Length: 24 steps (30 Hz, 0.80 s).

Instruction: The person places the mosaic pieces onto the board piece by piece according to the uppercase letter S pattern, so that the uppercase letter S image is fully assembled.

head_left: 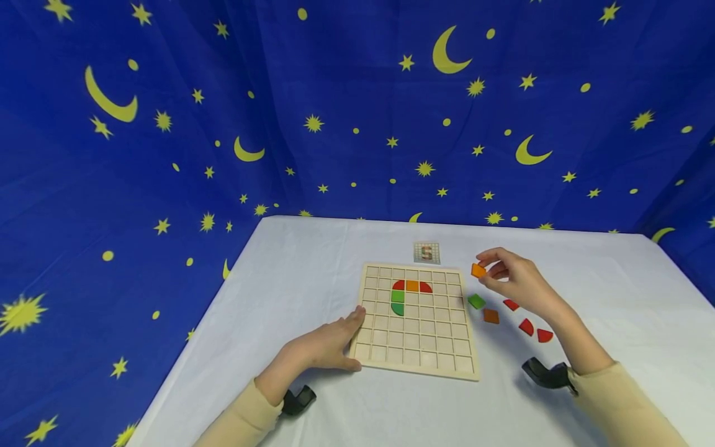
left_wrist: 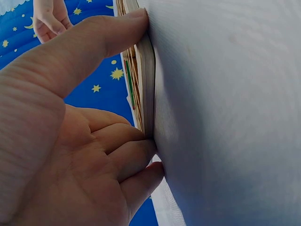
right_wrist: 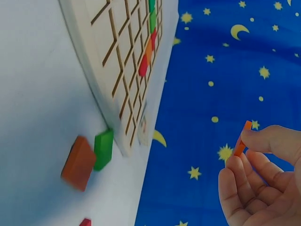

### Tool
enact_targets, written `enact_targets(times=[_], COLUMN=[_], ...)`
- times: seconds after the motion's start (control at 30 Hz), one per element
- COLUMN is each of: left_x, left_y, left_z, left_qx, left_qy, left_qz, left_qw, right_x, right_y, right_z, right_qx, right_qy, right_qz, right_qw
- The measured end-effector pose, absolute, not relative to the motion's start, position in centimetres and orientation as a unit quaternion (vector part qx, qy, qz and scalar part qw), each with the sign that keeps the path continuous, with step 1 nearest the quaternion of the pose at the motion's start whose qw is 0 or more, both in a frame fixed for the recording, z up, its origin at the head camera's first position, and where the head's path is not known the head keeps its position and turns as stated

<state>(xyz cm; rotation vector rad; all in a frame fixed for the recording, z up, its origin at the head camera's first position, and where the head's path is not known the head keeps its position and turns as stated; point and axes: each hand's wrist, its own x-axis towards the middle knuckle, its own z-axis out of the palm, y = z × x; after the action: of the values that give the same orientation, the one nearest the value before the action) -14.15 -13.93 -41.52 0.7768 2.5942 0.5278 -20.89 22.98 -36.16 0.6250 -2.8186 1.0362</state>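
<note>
My right hand (head_left: 516, 279) pinches an orange square tile (head_left: 478, 270) between thumb and fingers, above the right side of the wooden grid board (head_left: 413, 360). In the right wrist view the orange tile (right_wrist: 243, 138) appears edge-on. My left hand (head_left: 329, 344) rests against the board's left edge, thumb near the front corner and fingers further back, also visible along the board's side (left_wrist: 147, 84) in the left wrist view. Set in the grid are red quarter-round tiles (head_left: 426, 287), an orange square (head_left: 412, 285), a green square (head_left: 398, 296) and a green quarter-round tile (head_left: 398, 309).
Right of the board lie a green square tile (head_left: 476, 301), a darker orange tile (head_left: 491, 316) and red tiles (head_left: 526, 327). Behind the board is a small pattern card (head_left: 427, 252). White cloth (head_left: 313, 279) covers the table, with a blue starry curtain (head_left: 346, 93) around it.
</note>
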Motion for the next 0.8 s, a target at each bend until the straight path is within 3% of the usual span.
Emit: enact_targets(times=[0.8], left_x=[-14.2], left_y=[-13.8], left_z=[-41.6], left_qx=[0.276], left_qy=[0.924], left_qz=[0.183], left_qw=[0.19], right_x=[-21.4], right_y=[18.8], right_z=[-37.3], right_qx=[0.266], right_qy=[-0.897], right_qz=[0.354], right_qw=[0.003])
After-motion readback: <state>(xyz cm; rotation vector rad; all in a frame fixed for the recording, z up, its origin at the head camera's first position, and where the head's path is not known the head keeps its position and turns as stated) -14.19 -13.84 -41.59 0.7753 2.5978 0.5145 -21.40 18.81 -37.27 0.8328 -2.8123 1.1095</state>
